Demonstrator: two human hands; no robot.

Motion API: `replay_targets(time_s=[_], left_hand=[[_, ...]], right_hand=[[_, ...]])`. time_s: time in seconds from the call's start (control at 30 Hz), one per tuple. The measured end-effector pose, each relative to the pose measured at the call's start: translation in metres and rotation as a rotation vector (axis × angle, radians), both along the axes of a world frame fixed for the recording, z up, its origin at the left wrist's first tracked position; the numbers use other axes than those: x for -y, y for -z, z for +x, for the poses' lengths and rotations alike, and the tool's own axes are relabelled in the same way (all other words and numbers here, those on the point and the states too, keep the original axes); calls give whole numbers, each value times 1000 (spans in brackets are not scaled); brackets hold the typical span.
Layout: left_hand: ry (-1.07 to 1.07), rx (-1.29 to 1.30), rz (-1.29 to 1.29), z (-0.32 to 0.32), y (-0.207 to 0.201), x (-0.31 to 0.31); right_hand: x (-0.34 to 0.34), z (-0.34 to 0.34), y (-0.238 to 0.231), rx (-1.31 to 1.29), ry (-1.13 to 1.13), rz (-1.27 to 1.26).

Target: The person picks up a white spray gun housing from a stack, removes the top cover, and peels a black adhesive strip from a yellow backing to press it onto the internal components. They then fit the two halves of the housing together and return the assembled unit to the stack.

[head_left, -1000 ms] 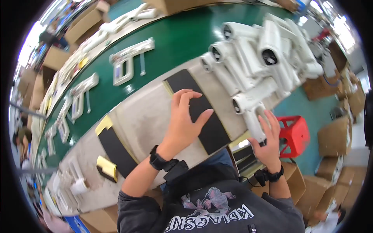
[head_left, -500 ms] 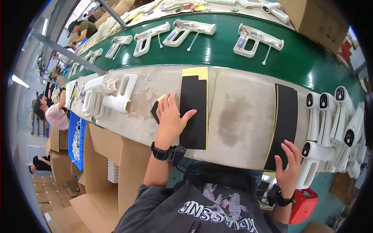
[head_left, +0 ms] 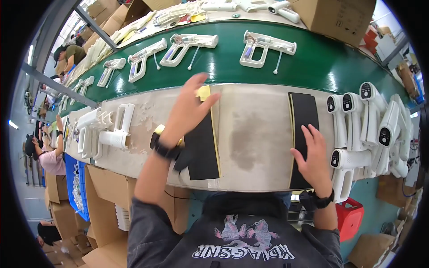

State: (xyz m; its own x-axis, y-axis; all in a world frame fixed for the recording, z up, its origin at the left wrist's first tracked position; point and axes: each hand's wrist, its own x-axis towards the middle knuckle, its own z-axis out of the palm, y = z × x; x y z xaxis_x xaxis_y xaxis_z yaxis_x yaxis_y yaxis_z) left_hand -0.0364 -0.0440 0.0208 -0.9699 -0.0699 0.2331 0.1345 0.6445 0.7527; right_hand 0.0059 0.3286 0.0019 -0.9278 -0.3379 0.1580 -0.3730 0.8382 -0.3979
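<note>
Bench (head_left: 254, 120): room btwn 2 blk strips (head_left: 202, 154) (head_left: 305, 109); hands (head_left: 187, 109) (head_left: 313, 161) wide, R nr front edge (head_left: 254, 190).

Worktable (head_left: 254, 134): pale grey top with worn stains, running left to right
Conveyor belt (head_left: 321, 56): green and shiny, on the far side
Metal frame (head_left: 58, 83): grey bars at far left
Floor (head_left: 368, 201): bluish green at right
Stool (head_left: 351, 219): red, near right
Lamp (head_left: 12, 124): bright white, at left

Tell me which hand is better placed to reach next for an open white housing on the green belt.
Probably your left hand: it looks empty, and its fingers overlap the green belt in view, just below one open white housing. Your right hand appears over a black pad, farther off.
</note>
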Motion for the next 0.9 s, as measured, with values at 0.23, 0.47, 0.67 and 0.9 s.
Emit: replay_targets(time_s=[0.23,0.47,0.67,0.9], left_hand=[[-215,250,-469,-192,61,-101],[-364,52,-292,-225,91,-106],[-264,-64,-225,-158,28,-68],[-329,97,-106,1,12,-63]], right_hand=[[2,18,24,-5,152,6],[-7,29,39,48,187,-123],[-10,26,44,32,175,-150],[-18,34,33,-31,195,-209]])
